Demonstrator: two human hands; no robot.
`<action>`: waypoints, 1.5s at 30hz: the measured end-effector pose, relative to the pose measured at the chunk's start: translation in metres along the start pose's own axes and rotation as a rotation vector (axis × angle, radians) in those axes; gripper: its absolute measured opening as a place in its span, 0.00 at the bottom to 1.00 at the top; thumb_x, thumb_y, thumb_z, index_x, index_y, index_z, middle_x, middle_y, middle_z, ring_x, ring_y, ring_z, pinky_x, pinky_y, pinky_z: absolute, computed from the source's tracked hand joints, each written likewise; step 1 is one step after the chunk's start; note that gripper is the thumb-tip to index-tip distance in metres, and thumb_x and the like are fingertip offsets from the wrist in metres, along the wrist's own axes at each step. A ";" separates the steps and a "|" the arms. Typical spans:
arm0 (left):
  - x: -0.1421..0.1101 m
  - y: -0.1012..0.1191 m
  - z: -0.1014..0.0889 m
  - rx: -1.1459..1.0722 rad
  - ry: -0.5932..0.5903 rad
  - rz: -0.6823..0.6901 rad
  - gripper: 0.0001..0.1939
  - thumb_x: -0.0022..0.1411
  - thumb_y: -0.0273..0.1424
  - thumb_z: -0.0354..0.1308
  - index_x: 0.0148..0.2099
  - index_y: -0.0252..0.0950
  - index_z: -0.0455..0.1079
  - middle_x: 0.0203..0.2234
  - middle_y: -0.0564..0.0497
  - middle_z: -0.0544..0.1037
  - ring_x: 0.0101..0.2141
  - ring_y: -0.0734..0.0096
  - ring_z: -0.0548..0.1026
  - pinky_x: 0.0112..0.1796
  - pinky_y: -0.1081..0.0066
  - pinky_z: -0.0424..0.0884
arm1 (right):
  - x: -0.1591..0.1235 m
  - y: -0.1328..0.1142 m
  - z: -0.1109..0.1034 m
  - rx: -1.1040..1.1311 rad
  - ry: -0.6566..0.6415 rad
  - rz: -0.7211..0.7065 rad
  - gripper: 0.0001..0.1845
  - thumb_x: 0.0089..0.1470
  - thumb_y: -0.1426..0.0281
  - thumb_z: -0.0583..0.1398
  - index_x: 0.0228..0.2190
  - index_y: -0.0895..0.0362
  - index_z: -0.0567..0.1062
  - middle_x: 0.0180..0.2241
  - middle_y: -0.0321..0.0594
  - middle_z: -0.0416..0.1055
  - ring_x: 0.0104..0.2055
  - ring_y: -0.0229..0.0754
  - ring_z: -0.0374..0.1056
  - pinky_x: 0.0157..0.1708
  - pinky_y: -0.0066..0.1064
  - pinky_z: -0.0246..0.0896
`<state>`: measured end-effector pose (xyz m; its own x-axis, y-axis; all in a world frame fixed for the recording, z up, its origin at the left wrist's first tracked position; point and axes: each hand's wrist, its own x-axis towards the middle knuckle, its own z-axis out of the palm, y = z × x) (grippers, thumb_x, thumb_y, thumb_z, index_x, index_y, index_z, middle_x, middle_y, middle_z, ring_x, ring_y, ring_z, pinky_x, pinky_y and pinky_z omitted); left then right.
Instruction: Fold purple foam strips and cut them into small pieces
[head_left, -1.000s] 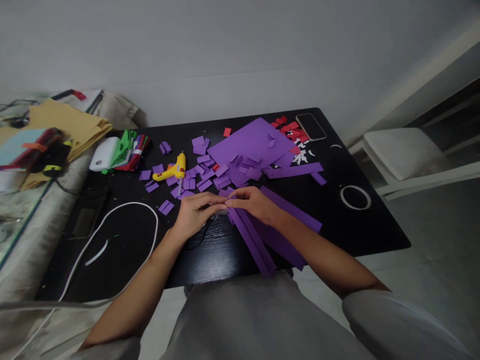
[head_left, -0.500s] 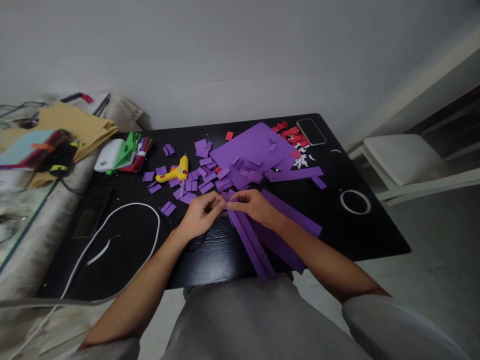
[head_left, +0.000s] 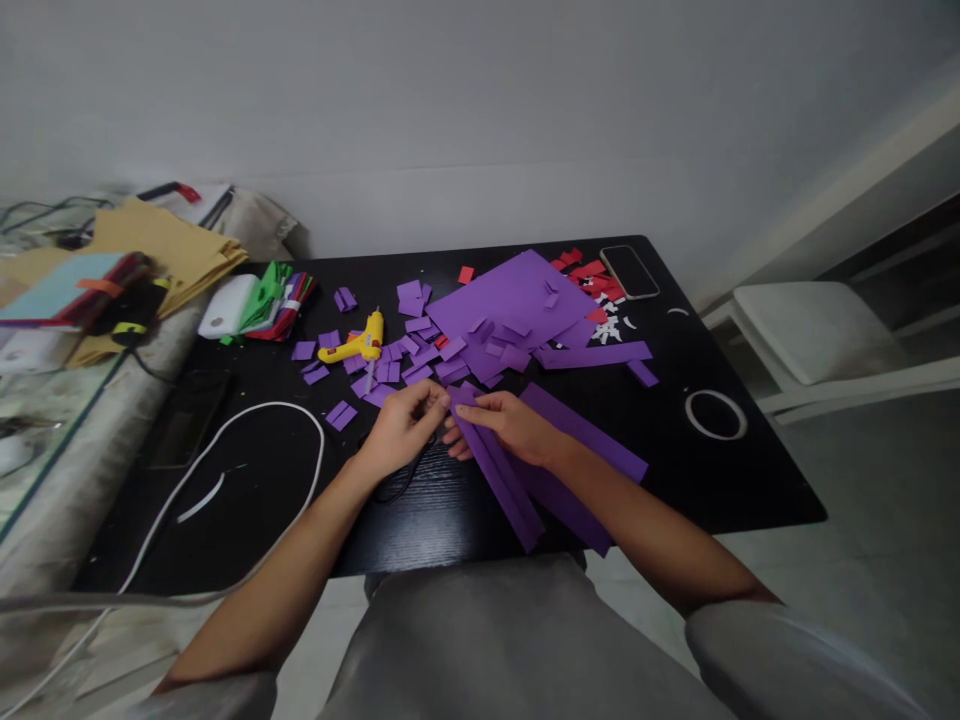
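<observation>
A long purple paper strip (head_left: 501, 485), creased along its length, slants from my fingers towards the table's front edge. My right hand (head_left: 510, 425) grips it near its far end, thumb on top and other fingers underneath. My left hand (head_left: 407, 428) is closed in a pinch at the tip of the same strip; the exact contact is partly hidden by the fingers. Beneath the right forearm lies a wider purple sheet (head_left: 592, 440). Small folded purple paper pieces (head_left: 390, 372) are scattered beyond the hands, with a yellow glue gun (head_left: 356, 345) among them.
A large purple sheet (head_left: 517, 295) lies at the back beside red scraps (head_left: 600, 285) and a phone (head_left: 630, 272). A tape ring (head_left: 720, 437) sits at right. A white cable (head_left: 319, 450) loops at left, near bundled coloured paper (head_left: 281, 305). A chair (head_left: 802, 320) stands at right.
My right hand has shifted its grip slightly along the strip, and its lower fingers now show below it. My left hand stays nearly in place. The whole view has shifted a little.
</observation>
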<state>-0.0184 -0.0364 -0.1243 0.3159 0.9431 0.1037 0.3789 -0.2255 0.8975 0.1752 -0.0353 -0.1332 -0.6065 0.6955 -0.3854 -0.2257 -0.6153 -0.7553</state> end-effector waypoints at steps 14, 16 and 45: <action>0.004 0.000 -0.002 0.056 0.061 -0.001 0.13 0.67 0.39 0.56 0.33 0.35 0.69 0.22 0.56 0.68 0.24 0.75 0.65 0.27 0.74 0.61 | 0.000 0.005 0.001 -0.053 0.063 -0.031 0.20 0.49 0.57 0.71 0.33 0.63 0.80 0.30 0.47 0.81 0.31 0.43 0.79 0.37 0.36 0.77; 0.004 -0.001 -0.003 0.034 0.079 -0.010 0.12 0.66 0.38 0.56 0.33 0.35 0.69 0.22 0.56 0.69 0.24 0.75 0.65 0.27 0.74 0.61 | 0.000 0.006 0.002 -0.056 0.055 -0.039 0.20 0.49 0.57 0.71 0.32 0.63 0.80 0.29 0.47 0.81 0.30 0.43 0.79 0.37 0.36 0.77; 0.015 -0.010 -0.015 -0.223 0.320 -0.196 0.08 0.56 0.33 0.61 0.28 0.34 0.71 0.15 0.57 0.69 0.17 0.79 0.64 0.19 0.77 0.60 | -0.001 0.002 -0.001 -0.100 -0.025 0.002 0.18 0.52 0.60 0.69 0.32 0.64 0.80 0.28 0.46 0.81 0.28 0.42 0.79 0.30 0.31 0.76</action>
<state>-0.0307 -0.0168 -0.1255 -0.0421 0.9989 0.0181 0.1963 -0.0095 0.9805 0.1763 -0.0365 -0.1349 -0.6259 0.6842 -0.3742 -0.1479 -0.5753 -0.8045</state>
